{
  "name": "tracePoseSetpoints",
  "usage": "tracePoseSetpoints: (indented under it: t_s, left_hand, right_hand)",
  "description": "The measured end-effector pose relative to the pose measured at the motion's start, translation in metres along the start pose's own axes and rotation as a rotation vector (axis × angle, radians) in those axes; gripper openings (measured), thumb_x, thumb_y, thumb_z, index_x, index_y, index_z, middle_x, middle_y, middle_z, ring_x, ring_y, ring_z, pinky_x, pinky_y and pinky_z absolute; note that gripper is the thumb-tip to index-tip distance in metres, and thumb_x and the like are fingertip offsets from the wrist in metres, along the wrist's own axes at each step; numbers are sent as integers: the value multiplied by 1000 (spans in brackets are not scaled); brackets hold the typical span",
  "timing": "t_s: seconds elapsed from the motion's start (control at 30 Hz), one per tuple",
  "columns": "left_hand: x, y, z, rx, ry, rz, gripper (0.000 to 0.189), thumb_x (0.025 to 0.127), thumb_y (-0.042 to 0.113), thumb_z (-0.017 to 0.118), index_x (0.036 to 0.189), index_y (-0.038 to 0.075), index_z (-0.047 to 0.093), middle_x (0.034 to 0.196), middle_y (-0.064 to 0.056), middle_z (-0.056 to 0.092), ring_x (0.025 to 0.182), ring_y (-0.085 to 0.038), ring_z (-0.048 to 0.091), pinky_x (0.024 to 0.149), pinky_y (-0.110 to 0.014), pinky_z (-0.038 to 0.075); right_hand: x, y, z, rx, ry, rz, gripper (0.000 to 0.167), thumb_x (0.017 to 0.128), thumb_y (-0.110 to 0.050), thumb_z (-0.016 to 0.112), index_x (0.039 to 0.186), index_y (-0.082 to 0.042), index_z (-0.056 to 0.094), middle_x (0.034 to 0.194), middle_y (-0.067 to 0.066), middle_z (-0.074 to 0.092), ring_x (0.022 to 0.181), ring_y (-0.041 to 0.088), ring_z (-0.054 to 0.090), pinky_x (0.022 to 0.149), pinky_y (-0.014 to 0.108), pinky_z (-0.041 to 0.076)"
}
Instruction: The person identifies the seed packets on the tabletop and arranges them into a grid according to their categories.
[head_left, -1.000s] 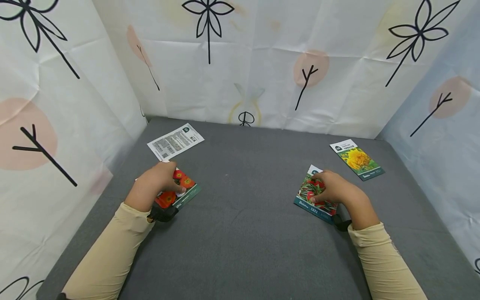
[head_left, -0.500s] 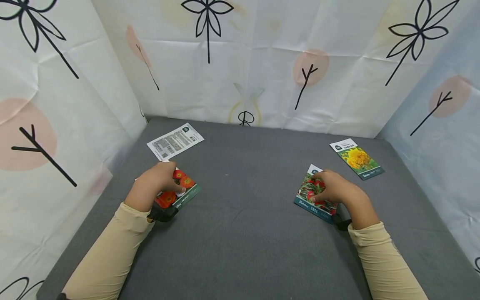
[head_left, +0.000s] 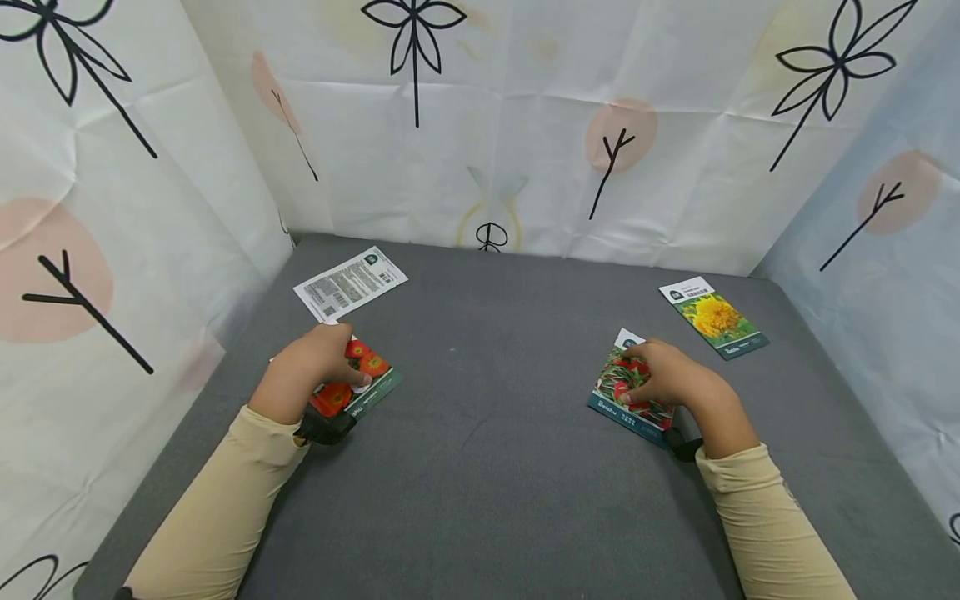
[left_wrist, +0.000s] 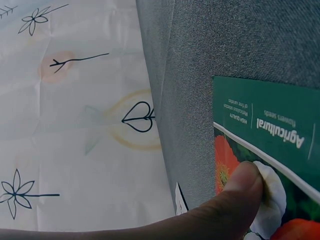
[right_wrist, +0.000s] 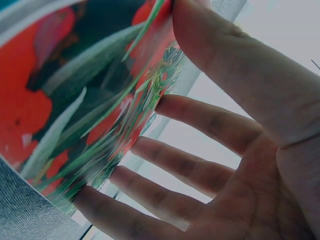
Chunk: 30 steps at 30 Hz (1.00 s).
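Observation:
In the head view my left hand (head_left: 315,367) grips a seed packet (head_left: 372,390) with orange-red flowers and a green band. Its thumb lies on the packet's printed face; the other fingers are hidden. In the left wrist view the green band of the packet (left_wrist: 267,112) reads "Agricultural". My right hand (head_left: 678,379) holds another seed packet (head_left: 618,379), with red blooms, green leaves and a blue band. The right wrist view has the thumb on the face of this packet (right_wrist: 75,100) and several fingertips along its edge, where the surface curves.
Behind the left hand a white packet (head_left: 351,283) lies with its text side up. A yellow-flower seed packet (head_left: 715,319) lies to the far right. All are on a grey cloth-covered table (head_left: 480,467), with patterned white sheets (head_left: 480,150) around its back and sides.

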<state>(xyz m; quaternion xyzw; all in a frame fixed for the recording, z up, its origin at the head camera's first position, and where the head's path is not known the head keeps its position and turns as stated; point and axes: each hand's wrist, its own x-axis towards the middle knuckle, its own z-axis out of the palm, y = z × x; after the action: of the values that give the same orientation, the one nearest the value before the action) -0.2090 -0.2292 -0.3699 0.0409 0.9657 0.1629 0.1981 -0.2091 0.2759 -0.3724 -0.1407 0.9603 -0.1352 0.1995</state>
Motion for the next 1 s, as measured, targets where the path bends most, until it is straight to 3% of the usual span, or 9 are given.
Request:
tracePoseSetpoints:
  t_s: [1.0]
  left_hand:
    - [-2,2,-1,-18,0,10,57,85,26,89,117,-9,58,102,-22,65,90,-32,64,73,-40,58]
  right_hand:
    - [1,-7,-3,17,-18,-15,78,88,-24,89,149,10,54,149,40,49,139,60,45,106,67,49]
